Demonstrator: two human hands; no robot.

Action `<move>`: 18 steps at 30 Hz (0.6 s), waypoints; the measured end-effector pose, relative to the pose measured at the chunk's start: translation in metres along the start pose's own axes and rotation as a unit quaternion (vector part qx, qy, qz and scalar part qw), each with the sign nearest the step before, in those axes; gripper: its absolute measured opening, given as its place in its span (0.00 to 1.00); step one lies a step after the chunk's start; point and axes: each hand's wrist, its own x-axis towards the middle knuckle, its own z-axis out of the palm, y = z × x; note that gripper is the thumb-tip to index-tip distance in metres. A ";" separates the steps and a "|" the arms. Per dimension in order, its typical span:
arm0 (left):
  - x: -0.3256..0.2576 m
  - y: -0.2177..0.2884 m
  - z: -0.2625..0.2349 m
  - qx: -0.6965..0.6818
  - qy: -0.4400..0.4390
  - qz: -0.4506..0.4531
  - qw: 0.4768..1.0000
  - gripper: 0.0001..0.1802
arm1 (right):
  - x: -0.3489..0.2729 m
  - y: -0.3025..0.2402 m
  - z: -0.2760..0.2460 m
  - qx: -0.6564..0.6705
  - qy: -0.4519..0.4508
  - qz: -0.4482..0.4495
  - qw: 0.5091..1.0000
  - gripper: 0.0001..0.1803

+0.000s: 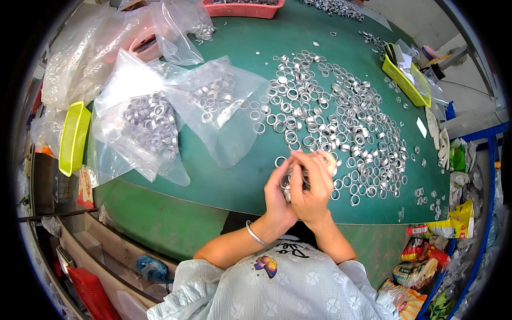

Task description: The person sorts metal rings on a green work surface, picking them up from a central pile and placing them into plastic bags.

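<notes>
Both hands meet at the near edge of a green table. My left hand cups a stack of small silver metal rings. My right hand closes over the same stack from the right, fingers curled on the rings. A silver bracelet sits on my left wrist. Just beyond the hands, several loose silver rings lie spread over the table.
Clear plastic bags of rings lie at the left, with another bag beside them. A yellow tray sits at the far left, a yellow bin at the right, a pink tray at the back. Snack packets lie at lower right.
</notes>
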 end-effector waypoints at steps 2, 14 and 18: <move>-0.006 -0.003 0.004 0.064 0.042 0.020 0.997 0.19 | 0.002 -0.004 0.000 -0.045 0.028 -0.018 0.998 0.11; -0.018 0.051 0.045 -0.157 0.098 0.060 0.981 0.13 | 0.000 -0.004 -0.011 0.161 0.050 0.045 0.985 0.08; 0.025 0.102 0.072 0.102 0.142 0.346 0.922 0.14 | -0.005 0.001 -0.018 0.200 -0.008 0.103 0.974 0.09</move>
